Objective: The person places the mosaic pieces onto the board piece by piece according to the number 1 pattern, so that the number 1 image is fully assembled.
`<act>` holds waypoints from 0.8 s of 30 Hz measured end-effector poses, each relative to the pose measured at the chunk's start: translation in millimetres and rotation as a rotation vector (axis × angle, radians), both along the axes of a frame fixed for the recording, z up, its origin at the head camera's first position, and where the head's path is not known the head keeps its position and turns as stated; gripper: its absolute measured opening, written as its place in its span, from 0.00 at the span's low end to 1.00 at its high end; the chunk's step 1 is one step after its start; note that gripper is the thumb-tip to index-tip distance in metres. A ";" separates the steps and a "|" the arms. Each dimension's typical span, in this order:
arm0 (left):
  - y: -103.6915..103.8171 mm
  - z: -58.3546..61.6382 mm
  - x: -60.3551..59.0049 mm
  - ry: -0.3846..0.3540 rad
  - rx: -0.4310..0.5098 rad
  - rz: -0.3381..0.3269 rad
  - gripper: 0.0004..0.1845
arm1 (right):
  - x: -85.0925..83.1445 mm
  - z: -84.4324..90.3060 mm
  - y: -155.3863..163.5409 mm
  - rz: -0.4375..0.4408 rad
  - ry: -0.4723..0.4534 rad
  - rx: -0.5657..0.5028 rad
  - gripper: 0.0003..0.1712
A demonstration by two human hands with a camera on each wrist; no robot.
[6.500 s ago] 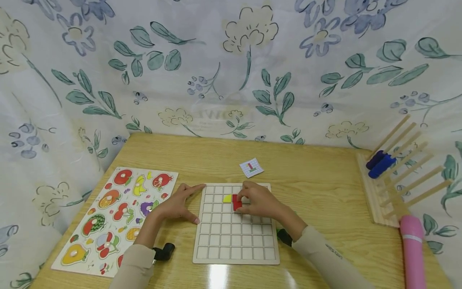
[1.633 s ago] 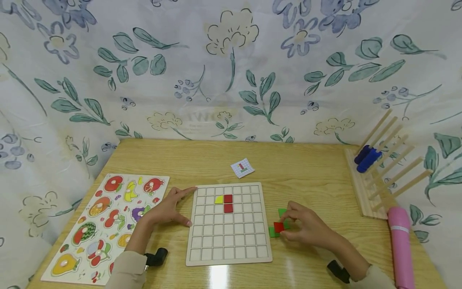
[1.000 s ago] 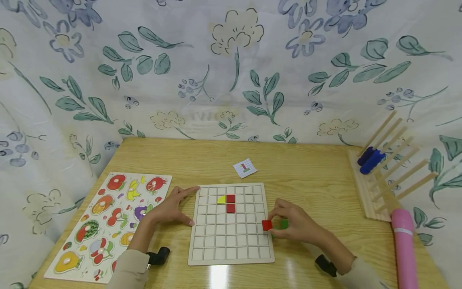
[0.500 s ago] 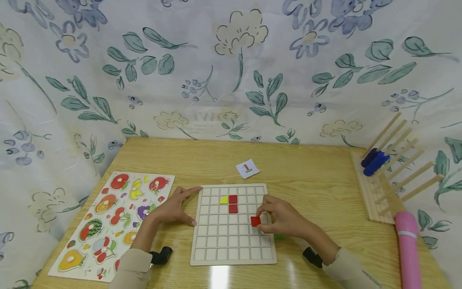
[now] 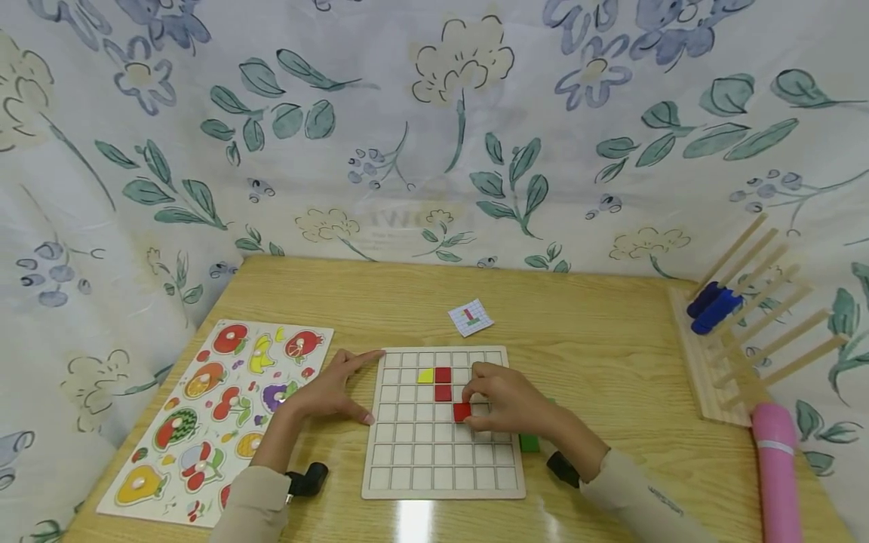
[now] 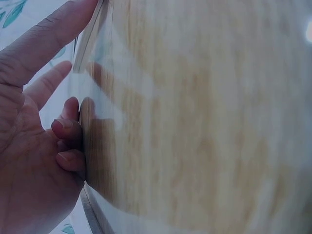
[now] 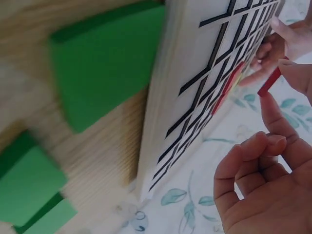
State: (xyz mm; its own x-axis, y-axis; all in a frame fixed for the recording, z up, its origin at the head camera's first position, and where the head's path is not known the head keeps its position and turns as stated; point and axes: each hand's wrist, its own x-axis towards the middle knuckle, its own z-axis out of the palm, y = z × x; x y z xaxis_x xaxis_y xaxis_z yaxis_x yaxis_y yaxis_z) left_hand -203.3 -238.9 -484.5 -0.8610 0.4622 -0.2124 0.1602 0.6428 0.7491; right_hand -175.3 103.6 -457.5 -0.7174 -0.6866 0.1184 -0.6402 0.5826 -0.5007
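Note:
A white grid board (image 5: 441, 452) lies on the wooden table. One yellow tile (image 5: 425, 375) and two red tiles (image 5: 443, 383) sit in its upper cells. My right hand (image 5: 505, 403) pinches another red tile (image 5: 462, 412) just over the board, below and right of the placed red ones; the right wrist view shows that red tile (image 7: 269, 82) between fingertip and thumb. My left hand (image 5: 330, 391) lies flat with straight fingers against the board's left edge (image 6: 90, 34). Green tiles (image 5: 529, 443) lie on the table by the board's right edge, large in the right wrist view (image 7: 105, 61).
A fruit peg puzzle (image 5: 217, 411) lies at the left. A small pattern card (image 5: 471, 316) lies beyond the board. A wooden peg rack (image 5: 740, 332) with blue pieces (image 5: 710, 308) stands at the right, a pink cylinder (image 5: 776, 471) in front of it. Flowered cloth walls the table.
My right hand picked a red tile from the pile right of the board and carried it left over the grid. The left hand has stayed at the board's edge.

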 end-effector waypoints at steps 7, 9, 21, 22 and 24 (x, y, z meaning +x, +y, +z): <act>0.8 -0.8 0.4 0.002 0.006 0.000 0.58 | -6.0 -3.8 -14.1 0.056 0.080 0.056 0.13; 1.2 -1.6 0.2 0.004 0.008 -0.004 0.58 | -6.7 -5.2 -16.9 0.056 0.088 0.075 0.13; 0.7 -2.2 -0.8 -0.010 0.023 0.008 0.58 | -5.9 -19.7 -30.0 0.040 0.158 0.102 0.11; 0.7 -2.3 -0.9 -0.012 0.025 0.010 0.58 | -5.5 -20.3 -30.4 0.033 0.156 0.100 0.11; 0.3 -2.7 -0.9 -0.017 0.021 0.015 0.59 | -5.3 -21.4 -31.3 0.019 0.147 0.090 0.11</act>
